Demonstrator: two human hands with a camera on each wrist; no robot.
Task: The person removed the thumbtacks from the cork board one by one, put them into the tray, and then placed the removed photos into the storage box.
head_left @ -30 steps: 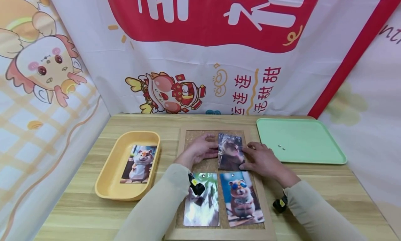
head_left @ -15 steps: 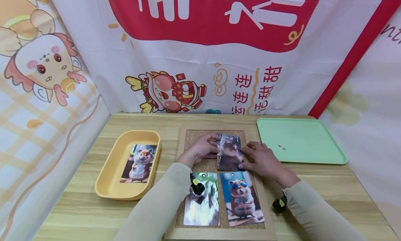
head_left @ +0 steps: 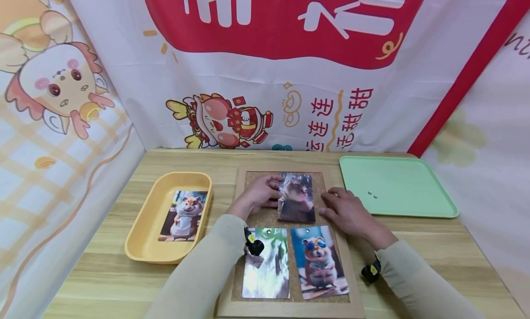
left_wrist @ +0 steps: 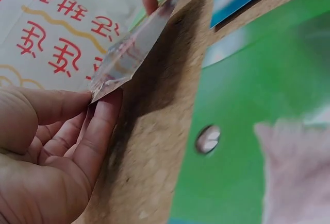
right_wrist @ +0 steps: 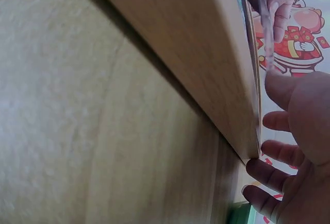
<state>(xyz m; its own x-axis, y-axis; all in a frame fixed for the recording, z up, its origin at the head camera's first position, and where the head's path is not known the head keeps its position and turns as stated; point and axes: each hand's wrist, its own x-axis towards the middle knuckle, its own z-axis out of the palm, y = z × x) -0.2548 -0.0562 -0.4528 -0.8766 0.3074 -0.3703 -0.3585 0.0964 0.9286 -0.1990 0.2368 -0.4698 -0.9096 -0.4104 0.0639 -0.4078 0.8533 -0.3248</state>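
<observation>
My left hand [head_left: 258, 194] pinches the left edge of a glossy photo card [head_left: 296, 197] between thumb and fingers. In the left wrist view, the card stands tilted, raised off the cork, its shadow below. Glare blurs its dark picture. My right hand [head_left: 352, 213] lies by the right side of the wood-framed corkboard [head_left: 290, 309], fingers loosely bent, a gap between it and the card. In the right wrist view its fingertips are at the frame's edge. Lower on the board hang a glare-washed green photo [head_left: 267, 268] and a hamster photo with sunglasses [head_left: 320, 263], each with a pin at its top.
On the left stands a yellow tray [head_left: 138, 236] holding another hamster photo [head_left: 184, 215]. A flat green tray [head_left: 406, 185] lies at the back right with two small metal pins [head_left: 372, 194] on it. A printed cloth [head_left: 256, 75] hangs behind the table.
The photo card has shifted left, and slightly away from me, with my left hand. My right fingers have come off its right edge and stay near the board's side.
</observation>
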